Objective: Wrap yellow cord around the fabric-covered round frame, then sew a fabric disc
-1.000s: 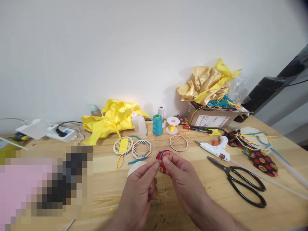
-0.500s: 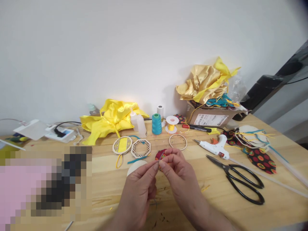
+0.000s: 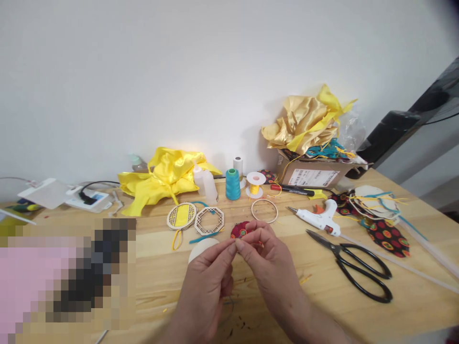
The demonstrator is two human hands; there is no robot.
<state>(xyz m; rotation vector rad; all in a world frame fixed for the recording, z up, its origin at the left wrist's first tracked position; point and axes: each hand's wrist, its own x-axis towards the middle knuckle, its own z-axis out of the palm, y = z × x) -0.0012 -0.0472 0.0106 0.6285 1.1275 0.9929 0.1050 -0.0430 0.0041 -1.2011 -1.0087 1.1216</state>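
My left hand (image 3: 205, 282) and my right hand (image 3: 274, 267) meet at the fingertips above the table, both closed in a pinch. Between them is a thin grey thread (image 3: 231, 302), whose loose end hangs below; most of it is hidden by my fingers. Just beyond my fingertips lies a dark red patterned fabric piece (image 3: 238, 230), partly covered by my right hand. A white disc (image 3: 202, 247) sits beside my left hand. Farther off are a round lattice frame (image 3: 181, 216) with yellow cloth, an octagonal lattice frame (image 3: 209, 220) and a plain wooden ring (image 3: 264, 222).
Black-handled scissors (image 3: 337, 249) and a white glue gun (image 3: 319, 219) lie to the right. Behind stand a teal thread cone (image 3: 233, 185), a yellow thread spool (image 3: 255, 185) and glue bottles (image 3: 210, 187). A cardboard box (image 3: 319, 175) holds fabric scraps. Someone's blurred pink garment (image 3: 32, 282) appears at left.
My hands stay pinched together at nearly the same spot. The short grey strand that stuck up beyond my fingertips no longer shows clearly. The view has shifted very slightly.
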